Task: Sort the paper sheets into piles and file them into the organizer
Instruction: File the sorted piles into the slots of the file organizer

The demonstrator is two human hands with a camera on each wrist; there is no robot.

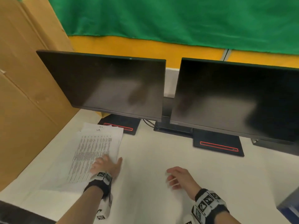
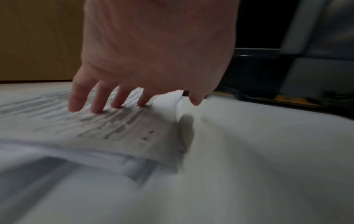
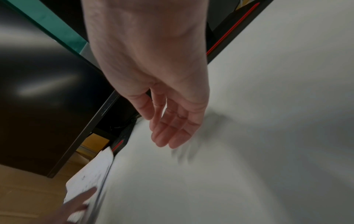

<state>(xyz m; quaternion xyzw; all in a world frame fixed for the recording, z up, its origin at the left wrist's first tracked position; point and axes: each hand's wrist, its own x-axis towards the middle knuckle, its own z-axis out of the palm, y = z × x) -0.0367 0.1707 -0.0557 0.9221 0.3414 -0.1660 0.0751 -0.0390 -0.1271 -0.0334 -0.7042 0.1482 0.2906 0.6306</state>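
Note:
A loose stack of printed paper sheets lies on the white desk at the left, its top sheet covered in small text. My left hand lies flat on the stack's near right part, fingers spread and straight on the top sheet, thumb off the paper's right edge. My right hand hovers just above bare desk to the right, fingers relaxed and holding nothing. The paper stack and left fingers show at the lower left of the right wrist view. No organizer is clearly visible.
Two dark monitors stand at the back on black bases with red lines. Cardboard boxes wall the left side. A grey-blue object sits at the right edge. Green cloth hangs behind.

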